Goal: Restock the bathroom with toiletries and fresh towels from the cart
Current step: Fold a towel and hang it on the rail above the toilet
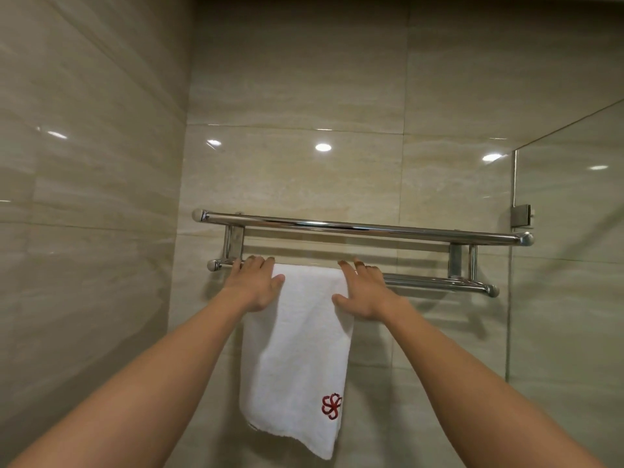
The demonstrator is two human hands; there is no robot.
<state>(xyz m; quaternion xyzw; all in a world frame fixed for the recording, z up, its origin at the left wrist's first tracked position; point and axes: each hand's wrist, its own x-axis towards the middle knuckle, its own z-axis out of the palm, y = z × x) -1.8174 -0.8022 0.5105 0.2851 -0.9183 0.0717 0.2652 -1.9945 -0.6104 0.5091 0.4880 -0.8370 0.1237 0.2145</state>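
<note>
Both flat-fingered, left hand [255,283] and right hand [364,289] press the towel [297,349] by its side edges at the lower rail [439,283]; its length hangs straight below that rail.

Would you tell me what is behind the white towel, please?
The towel hangs over the lower rail, with tiled wall behind. The rail's covered stretch and the towel's back half are hidden.

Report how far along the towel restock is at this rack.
Done: a white towel hangs over the rack's lower bar. In hand: the left hand and right hand rest on its top corners, apparently straightening it. Left: the upper bar carries no towel yet; toiletries and the cart are out of view, so that part cannot be judged.
</note>
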